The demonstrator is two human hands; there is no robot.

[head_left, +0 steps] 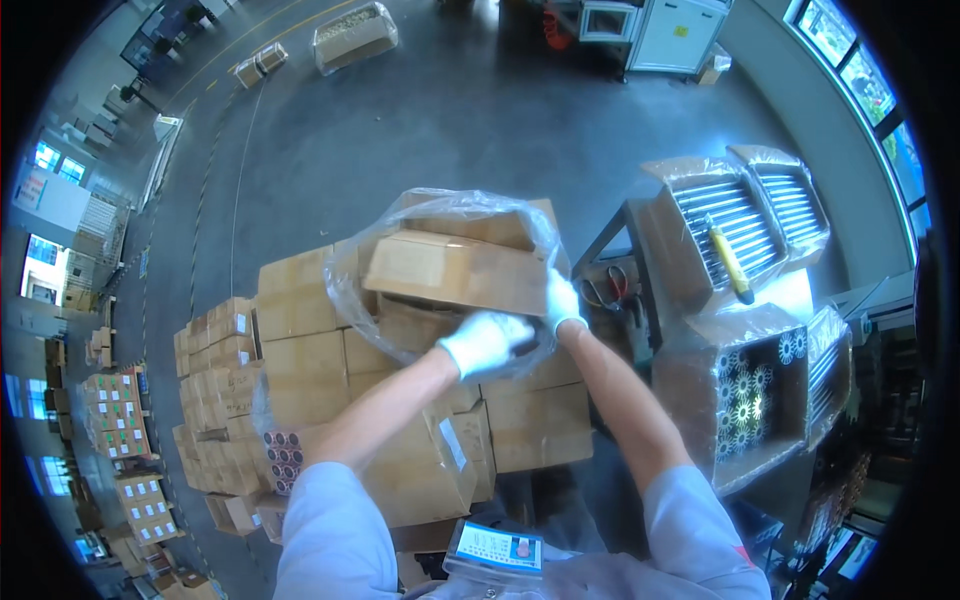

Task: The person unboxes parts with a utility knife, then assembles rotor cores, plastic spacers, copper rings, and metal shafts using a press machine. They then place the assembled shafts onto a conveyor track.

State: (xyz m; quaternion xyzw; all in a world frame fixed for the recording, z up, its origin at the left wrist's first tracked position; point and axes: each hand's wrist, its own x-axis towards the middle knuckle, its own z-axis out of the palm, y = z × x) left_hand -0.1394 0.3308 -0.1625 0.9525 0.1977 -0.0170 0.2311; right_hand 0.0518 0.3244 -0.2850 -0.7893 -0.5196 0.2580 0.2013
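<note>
A tilted brown cardboard box (450, 270) sits in the mouth of a larger open carton lined with a clear plastic bag (350, 285). My right hand (562, 302), in a white glove, grips the box at its right end. My left hand (485, 342), also in a white glove, is just below the near side of the box. A small dark patch shows at its fingertips, but blur and the box hide what the fingers do. The plastic bag spreads loosely around both hands.
Stacked cartons (300, 290) surround the work at left and below. At right, plastic-lined boxes of metal tubes (700, 220) bear a yellow-handled cutter (728, 258). A nearer box holds gear-shaped pieces (740, 400). A white cabinet (680, 35) stands at the far side.
</note>
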